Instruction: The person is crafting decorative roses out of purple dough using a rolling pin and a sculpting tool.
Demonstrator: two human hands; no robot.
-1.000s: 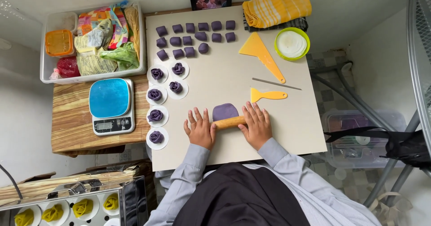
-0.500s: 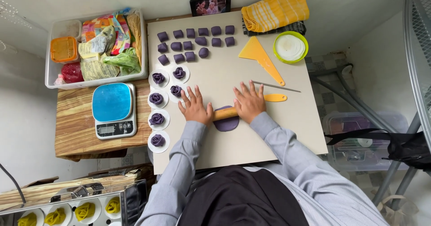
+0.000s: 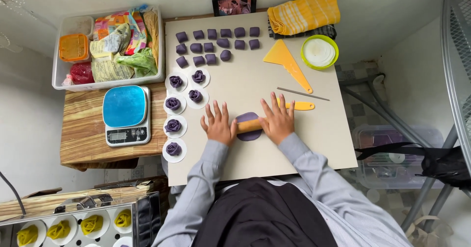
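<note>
Looking down from the head camera, you see two hands on a little wooden rolling pin (image 3: 249, 125). The left hand (image 3: 219, 126) lies flat on the pin's left end, fingers spread wide and pointing away from the person. The right hand (image 3: 277, 120) lies flat on the right end, fingers also spread and pointing away. Neither hand is curled around the pin; the palms just press down on it.

The pin lies sideways, its long side running left to right across the board. Only the middle part shows between the hands. Under it sits a flat purple dough piece (image 3: 248, 126), which sticks out a bit above and below the pin. All this is near the middle of a big pale board (image 3: 294, 144), on the side close to the person.

Just beyond the right hand's fingertips lies a yellow knife (image 3: 300, 106), and past it a thin metal stick (image 3: 302, 94). Farther off is a yellow scraper (image 3: 287, 64), with a green bowl (image 3: 319, 52) beside it. Small purple dough lumps (image 3: 216, 43) sit in rows at the far end of the board. Purple dough roses (image 3: 172, 104) rest on white rounds along the left edge. A blue kitchen scale (image 3: 126, 114) stands on a wooden table (image 3: 81, 134) to the left.
</note>
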